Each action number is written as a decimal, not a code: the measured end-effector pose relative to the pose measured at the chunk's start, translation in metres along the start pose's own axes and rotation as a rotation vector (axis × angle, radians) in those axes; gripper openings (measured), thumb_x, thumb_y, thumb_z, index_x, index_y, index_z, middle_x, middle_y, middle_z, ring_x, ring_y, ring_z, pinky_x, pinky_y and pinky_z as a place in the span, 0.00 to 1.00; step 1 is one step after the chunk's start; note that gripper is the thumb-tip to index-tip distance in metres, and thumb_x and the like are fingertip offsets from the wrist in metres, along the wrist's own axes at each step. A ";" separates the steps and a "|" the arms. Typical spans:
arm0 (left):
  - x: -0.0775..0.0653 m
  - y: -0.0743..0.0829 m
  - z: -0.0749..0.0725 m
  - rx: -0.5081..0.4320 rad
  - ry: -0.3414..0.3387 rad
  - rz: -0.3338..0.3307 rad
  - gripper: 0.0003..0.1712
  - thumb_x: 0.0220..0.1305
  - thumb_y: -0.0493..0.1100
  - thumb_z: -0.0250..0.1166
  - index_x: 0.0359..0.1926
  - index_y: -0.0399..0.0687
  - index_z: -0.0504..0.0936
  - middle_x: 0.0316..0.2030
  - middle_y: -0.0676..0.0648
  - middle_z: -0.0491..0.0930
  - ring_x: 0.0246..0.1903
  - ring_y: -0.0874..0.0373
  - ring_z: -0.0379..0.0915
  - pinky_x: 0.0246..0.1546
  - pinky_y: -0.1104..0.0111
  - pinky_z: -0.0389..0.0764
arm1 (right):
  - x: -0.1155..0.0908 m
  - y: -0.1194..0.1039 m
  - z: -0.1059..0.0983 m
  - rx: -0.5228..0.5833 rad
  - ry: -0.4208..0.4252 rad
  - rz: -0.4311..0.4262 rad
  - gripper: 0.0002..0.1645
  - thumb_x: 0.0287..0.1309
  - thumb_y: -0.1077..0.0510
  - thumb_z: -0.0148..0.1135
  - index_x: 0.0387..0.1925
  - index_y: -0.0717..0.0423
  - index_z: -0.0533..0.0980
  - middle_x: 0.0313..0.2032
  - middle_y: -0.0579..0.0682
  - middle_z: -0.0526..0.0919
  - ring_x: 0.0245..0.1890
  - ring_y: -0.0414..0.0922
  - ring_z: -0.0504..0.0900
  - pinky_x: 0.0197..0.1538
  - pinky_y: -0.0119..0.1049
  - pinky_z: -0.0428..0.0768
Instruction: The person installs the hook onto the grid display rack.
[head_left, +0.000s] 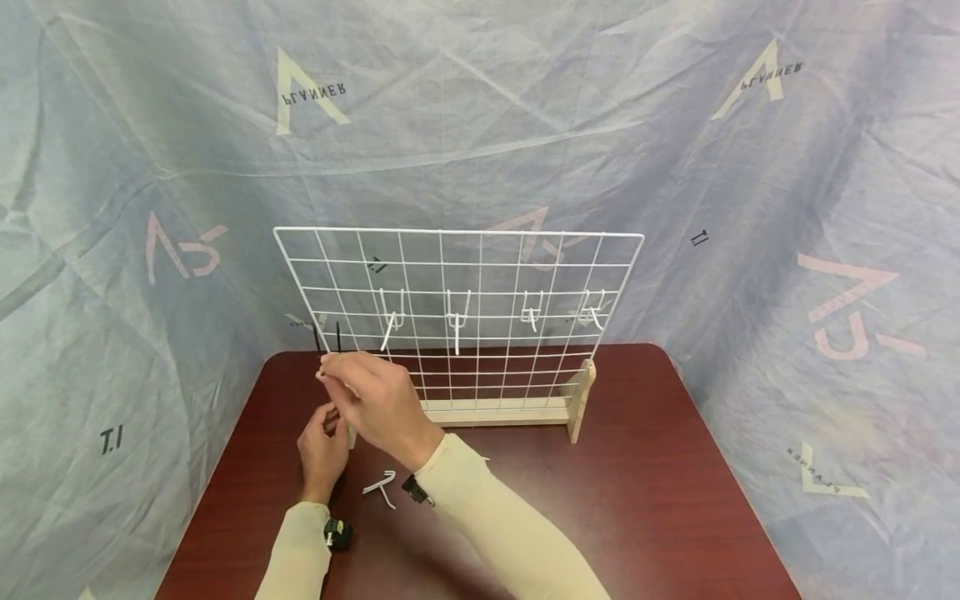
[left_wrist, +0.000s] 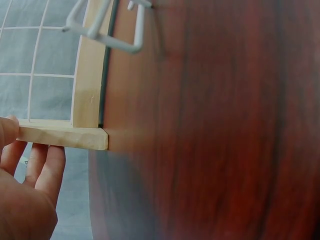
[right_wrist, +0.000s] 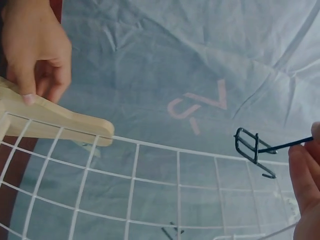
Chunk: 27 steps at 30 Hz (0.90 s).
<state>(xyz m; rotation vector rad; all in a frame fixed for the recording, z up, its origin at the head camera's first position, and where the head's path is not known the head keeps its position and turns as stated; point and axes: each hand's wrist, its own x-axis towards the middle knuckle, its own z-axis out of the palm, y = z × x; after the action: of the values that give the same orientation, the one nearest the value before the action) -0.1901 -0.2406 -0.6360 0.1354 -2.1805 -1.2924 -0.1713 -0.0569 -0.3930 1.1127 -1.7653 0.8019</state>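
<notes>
Between the fingertips of my right hand (head_left: 384, 408) is the stem of a black wire hook (right_wrist: 285, 145). Its bracket end points away from the fingers, near the left side of the white wire grid panel (head_left: 460, 264); whether it touches the wires I cannot tell. My left hand (head_left: 324, 454) grips the wooden end piece (left_wrist: 62, 136) of the panel's stand, thumb on one side and fingers on the other. Several white hooks hang along the panel, among them a long one (head_left: 457, 333) near the middle.
A loose white hook (head_left: 381, 487) lies on the dark red table (head_left: 637, 500) in front of the stand. The right wooden end piece (head_left: 580, 402) stands upright, joined to a wooden base bar (head_left: 495, 414). Printed grey cloth (head_left: 465, 108) surrounds the table's back and sides.
</notes>
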 end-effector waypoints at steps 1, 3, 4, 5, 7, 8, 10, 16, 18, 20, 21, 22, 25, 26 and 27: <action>0.000 0.000 0.000 -0.002 0.003 0.002 0.14 0.72 0.34 0.67 0.57 0.37 0.85 0.49 0.37 0.88 0.43 0.87 0.71 0.44 0.93 0.72 | 0.002 0.000 0.000 -0.006 0.007 0.001 0.03 0.67 0.64 0.70 0.41 0.56 0.86 0.42 0.47 0.92 0.47 0.37 0.91 0.61 0.19 0.78; 0.000 0.001 0.000 -0.007 0.010 0.003 0.13 0.72 0.33 0.67 0.56 0.38 0.85 0.48 0.38 0.88 0.43 0.87 0.72 0.43 0.93 0.72 | 0.007 -0.001 0.001 -0.009 0.024 0.006 0.04 0.66 0.65 0.70 0.41 0.55 0.86 0.42 0.48 0.92 0.47 0.38 0.91 0.61 0.19 0.77; 0.000 0.002 0.000 -0.007 0.015 0.008 0.13 0.72 0.33 0.67 0.55 0.38 0.85 0.48 0.38 0.88 0.43 0.87 0.72 0.43 0.93 0.72 | 0.010 -0.001 0.002 -0.012 0.032 0.006 0.04 0.66 0.65 0.70 0.41 0.55 0.86 0.42 0.48 0.92 0.47 0.38 0.91 0.61 0.19 0.77; 0.000 0.002 0.000 -0.009 0.020 0.012 0.13 0.71 0.33 0.68 0.54 0.38 0.85 0.48 0.38 0.88 0.43 0.86 0.72 0.43 0.93 0.72 | 0.012 -0.002 0.003 -0.019 0.039 0.006 0.04 0.66 0.65 0.70 0.40 0.55 0.86 0.42 0.48 0.92 0.47 0.38 0.91 0.61 0.19 0.77; 0.000 0.002 0.000 -0.007 0.035 0.024 0.11 0.70 0.32 0.69 0.52 0.38 0.86 0.46 0.38 0.88 0.42 0.86 0.72 0.43 0.93 0.72 | 0.016 -0.002 0.005 -0.030 0.052 0.009 0.04 0.66 0.64 0.70 0.40 0.55 0.87 0.42 0.48 0.92 0.47 0.38 0.91 0.62 0.19 0.77; 0.000 0.002 0.000 -0.006 0.043 0.032 0.10 0.70 0.31 0.69 0.51 0.38 0.86 0.45 0.37 0.88 0.41 0.86 0.72 0.43 0.93 0.72 | 0.018 -0.003 0.006 -0.034 0.056 0.012 0.03 0.66 0.64 0.70 0.40 0.55 0.87 0.42 0.48 0.92 0.47 0.38 0.91 0.62 0.18 0.77; 0.000 0.001 0.001 0.001 0.057 0.048 0.09 0.68 0.30 0.69 0.49 0.37 0.86 0.43 0.37 0.88 0.40 0.86 0.72 0.42 0.93 0.72 | 0.021 -0.003 0.008 -0.044 0.060 0.018 0.03 0.67 0.63 0.69 0.40 0.55 0.87 0.42 0.48 0.92 0.46 0.38 0.91 0.61 0.18 0.77; 0.001 -0.004 0.003 0.011 0.071 0.039 0.10 0.67 0.29 0.69 0.47 0.39 0.86 0.43 0.39 0.89 0.40 0.82 0.74 0.42 0.91 0.74 | 0.029 -0.001 0.017 -0.056 0.057 0.047 0.06 0.70 0.64 0.66 0.39 0.55 0.87 0.41 0.47 0.91 0.45 0.37 0.91 0.60 0.18 0.77; 0.001 -0.005 0.004 0.017 0.065 0.021 0.10 0.67 0.30 0.69 0.48 0.41 0.87 0.44 0.40 0.89 0.40 0.74 0.79 0.42 0.90 0.75 | 0.032 -0.001 0.020 -0.072 0.060 0.059 0.07 0.70 0.64 0.64 0.38 0.54 0.86 0.41 0.47 0.91 0.45 0.37 0.90 0.59 0.17 0.77; 0.001 -0.006 0.003 0.033 0.062 0.005 0.10 0.68 0.32 0.68 0.49 0.42 0.87 0.43 0.41 0.89 0.40 0.70 0.81 0.42 0.91 0.74 | 0.034 -0.001 0.022 -0.096 0.057 0.067 0.08 0.70 0.65 0.63 0.38 0.53 0.86 0.41 0.46 0.90 0.45 0.36 0.90 0.58 0.16 0.77; 0.001 -0.006 0.003 0.041 0.060 -0.002 0.09 0.69 0.33 0.68 0.49 0.42 0.87 0.43 0.41 0.89 0.40 0.70 0.81 0.41 0.91 0.73 | 0.036 -0.002 0.023 -0.108 0.056 0.071 0.08 0.70 0.65 0.62 0.38 0.53 0.86 0.41 0.45 0.90 0.45 0.36 0.90 0.58 0.16 0.76; 0.000 -0.006 0.003 0.050 0.059 -0.003 0.09 0.70 0.33 0.68 0.49 0.42 0.87 0.43 0.42 0.89 0.39 0.71 0.80 0.42 0.91 0.72 | 0.037 -0.002 0.024 -0.115 0.054 0.077 0.09 0.71 0.65 0.61 0.38 0.53 0.85 0.41 0.45 0.89 0.46 0.36 0.89 0.59 0.16 0.76; 0.000 -0.005 0.002 0.076 0.069 0.000 0.07 0.70 0.35 0.68 0.47 0.43 0.87 0.40 0.42 0.89 0.38 0.78 0.75 0.41 0.92 0.69 | 0.039 -0.004 0.026 -0.119 0.052 0.092 0.10 0.71 0.65 0.59 0.38 0.54 0.85 0.41 0.46 0.89 0.46 0.36 0.89 0.60 0.16 0.76; 0.000 -0.005 0.002 0.079 0.072 0.001 0.06 0.70 0.36 0.68 0.46 0.43 0.87 0.40 0.41 0.89 0.37 0.80 0.74 0.41 0.91 0.69 | 0.039 -0.005 0.026 -0.118 0.055 0.096 0.09 0.71 0.64 0.59 0.37 0.54 0.85 0.41 0.46 0.89 0.46 0.37 0.89 0.60 0.16 0.76; 0.000 -0.004 0.002 0.082 0.075 0.001 0.06 0.70 0.36 0.68 0.46 0.44 0.87 0.39 0.41 0.89 0.37 0.80 0.74 0.40 0.91 0.69 | 0.040 -0.005 0.027 -0.115 0.058 0.098 0.09 0.71 0.65 0.60 0.37 0.54 0.85 0.41 0.46 0.89 0.46 0.37 0.90 0.60 0.16 0.76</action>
<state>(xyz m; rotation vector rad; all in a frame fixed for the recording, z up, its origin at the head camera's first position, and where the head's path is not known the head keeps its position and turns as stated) -0.1924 -0.2416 -0.6400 0.2120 -2.1697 -1.1784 -0.1841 -0.0955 -0.3674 0.9246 -1.8048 0.7730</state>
